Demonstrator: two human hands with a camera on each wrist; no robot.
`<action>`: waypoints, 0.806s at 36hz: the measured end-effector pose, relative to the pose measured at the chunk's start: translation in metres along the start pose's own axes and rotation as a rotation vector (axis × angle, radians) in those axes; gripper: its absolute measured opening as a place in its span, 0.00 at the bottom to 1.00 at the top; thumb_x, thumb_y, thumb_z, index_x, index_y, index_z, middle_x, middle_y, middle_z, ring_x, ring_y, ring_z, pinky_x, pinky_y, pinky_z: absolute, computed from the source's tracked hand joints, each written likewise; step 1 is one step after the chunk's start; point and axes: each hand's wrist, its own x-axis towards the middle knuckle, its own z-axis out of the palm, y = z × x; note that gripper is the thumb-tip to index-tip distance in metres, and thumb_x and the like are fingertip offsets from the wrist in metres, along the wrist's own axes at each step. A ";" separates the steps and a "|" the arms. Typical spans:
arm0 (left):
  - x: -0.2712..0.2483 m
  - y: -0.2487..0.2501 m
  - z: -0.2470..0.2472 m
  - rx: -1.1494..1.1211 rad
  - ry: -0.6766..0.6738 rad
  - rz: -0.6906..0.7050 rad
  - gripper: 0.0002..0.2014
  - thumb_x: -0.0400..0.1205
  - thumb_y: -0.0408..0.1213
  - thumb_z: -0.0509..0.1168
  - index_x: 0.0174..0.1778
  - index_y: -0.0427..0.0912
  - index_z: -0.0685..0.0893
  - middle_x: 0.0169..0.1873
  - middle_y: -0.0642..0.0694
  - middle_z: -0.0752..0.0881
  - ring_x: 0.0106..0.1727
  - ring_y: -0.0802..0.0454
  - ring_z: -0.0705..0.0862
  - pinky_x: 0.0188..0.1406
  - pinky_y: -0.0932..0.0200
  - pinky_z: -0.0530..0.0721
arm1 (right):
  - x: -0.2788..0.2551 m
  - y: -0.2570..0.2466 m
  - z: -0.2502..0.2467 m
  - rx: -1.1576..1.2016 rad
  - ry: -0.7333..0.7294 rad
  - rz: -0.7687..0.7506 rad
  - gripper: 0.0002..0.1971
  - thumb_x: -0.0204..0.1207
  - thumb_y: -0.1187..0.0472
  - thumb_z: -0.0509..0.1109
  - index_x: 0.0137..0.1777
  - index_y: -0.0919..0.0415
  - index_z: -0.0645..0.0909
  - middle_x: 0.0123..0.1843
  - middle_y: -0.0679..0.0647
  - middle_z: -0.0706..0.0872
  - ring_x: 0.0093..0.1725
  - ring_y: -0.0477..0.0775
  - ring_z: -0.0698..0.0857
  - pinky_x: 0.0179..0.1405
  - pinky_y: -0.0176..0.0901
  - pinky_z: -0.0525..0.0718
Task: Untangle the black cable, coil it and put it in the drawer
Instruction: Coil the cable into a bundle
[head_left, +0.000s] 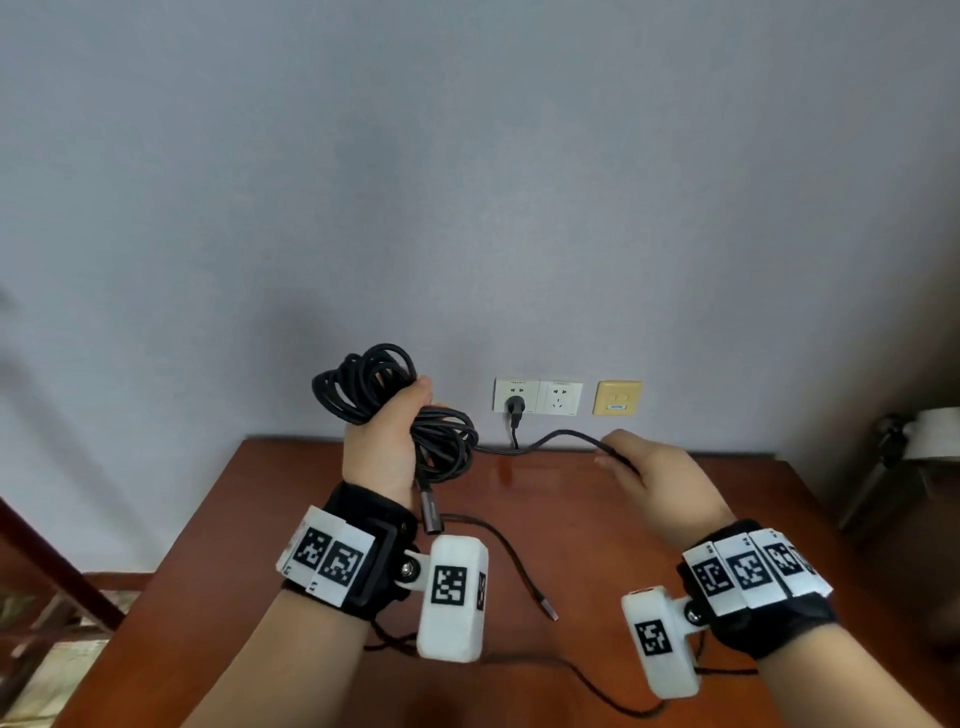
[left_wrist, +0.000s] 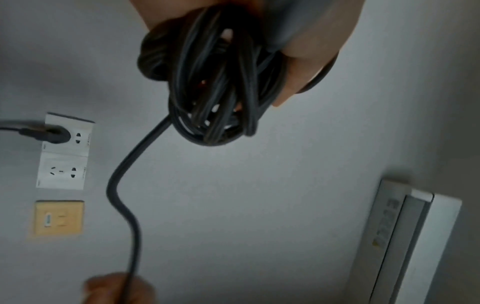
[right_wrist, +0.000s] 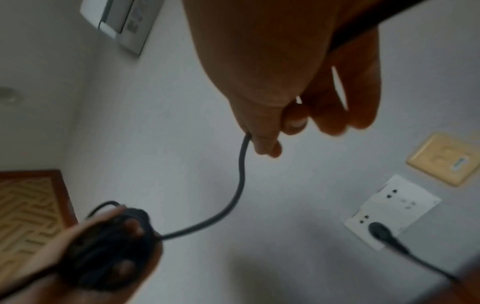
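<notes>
Near: thin black lead (head_left: 524, 571) lies loose on table (head_left: 571, 519). Left hand (head_left: 382, 441) raised above table, fist wrapped round coiled cable (head_left: 447, 441); connector end (head_left: 430, 512) dangles below fist. One strand runs from coil to right hand (head_left: 657, 480), pinched between thumb and finger. Far: wall sockets (head_left: 537, 396), black plug (head_left: 515, 405) in left one, beige plate (head_left: 617, 397) beside.
</notes>
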 end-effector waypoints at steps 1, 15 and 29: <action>-0.001 -0.001 0.001 0.022 0.001 0.005 0.06 0.76 0.34 0.73 0.46 0.36 0.87 0.31 0.48 0.88 0.32 0.55 0.86 0.30 0.65 0.82 | 0.000 -0.004 -0.001 0.061 0.012 -0.028 0.06 0.82 0.54 0.64 0.53 0.54 0.80 0.40 0.47 0.87 0.42 0.51 0.85 0.44 0.46 0.80; -0.016 -0.020 0.010 0.477 -0.411 0.012 0.07 0.75 0.31 0.75 0.43 0.49 0.91 0.41 0.44 0.91 0.45 0.49 0.89 0.59 0.45 0.86 | 0.004 -0.043 -0.024 0.186 -0.052 -0.384 0.13 0.83 0.52 0.58 0.58 0.51 0.83 0.49 0.42 0.87 0.51 0.42 0.84 0.53 0.44 0.81; -0.021 -0.025 0.012 0.507 -0.543 -0.041 0.15 0.66 0.42 0.77 0.48 0.43 0.90 0.44 0.42 0.91 0.50 0.48 0.89 0.59 0.48 0.85 | 0.003 -0.071 -0.033 0.503 0.063 -0.489 0.12 0.84 0.62 0.61 0.54 0.61 0.86 0.47 0.48 0.89 0.49 0.46 0.87 0.51 0.38 0.82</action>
